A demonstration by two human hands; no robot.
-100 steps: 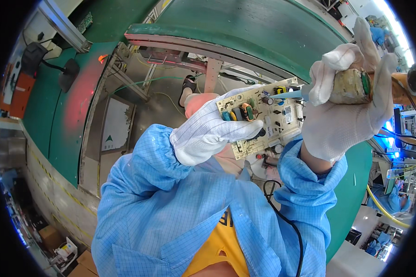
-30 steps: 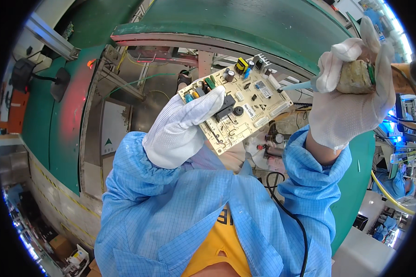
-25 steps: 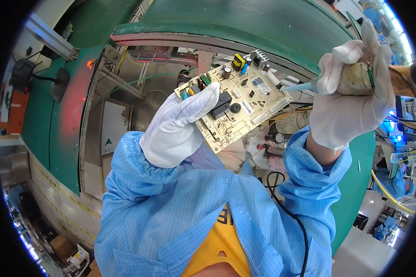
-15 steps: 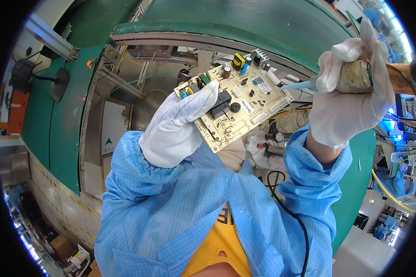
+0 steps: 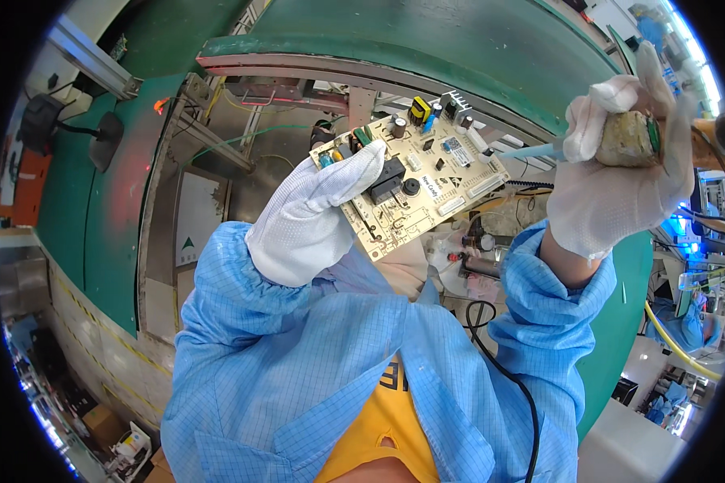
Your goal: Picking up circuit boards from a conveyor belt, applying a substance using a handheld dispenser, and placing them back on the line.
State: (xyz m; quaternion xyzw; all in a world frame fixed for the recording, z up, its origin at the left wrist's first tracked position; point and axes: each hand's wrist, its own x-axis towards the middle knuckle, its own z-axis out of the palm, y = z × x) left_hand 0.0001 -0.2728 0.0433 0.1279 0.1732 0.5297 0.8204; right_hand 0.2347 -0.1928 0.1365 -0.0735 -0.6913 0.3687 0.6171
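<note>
A cream circuit board (image 5: 415,211) is held up in front of me, tilted, with a black relay, capacitors, a yellow transformer and white connectors on it. My left hand (image 5: 310,217), in a white dotted glove, grips its left edge, thumb over the top face. My gloved right hand (image 5: 612,177), raised at the right, is closed around a tool with a thick, worn, tape-wrapped handle (image 5: 627,139). From that hand a pale blue rod (image 5: 530,151) reaches towards the board's right edge; whether the tip touches is unclear, as is the tool's kind.
A green-topped bench (image 5: 411,48) with a metal edge runs across the far side. Another green surface (image 5: 109,217) lies at the left, with a black stand (image 5: 105,141). A black cable (image 5: 511,370) hangs over my right side. Below the board are tubes and metal fittings (image 5: 483,241).
My right hand and its tool have shifted slightly to the right and down. The board has barely moved in my left hand.
</note>
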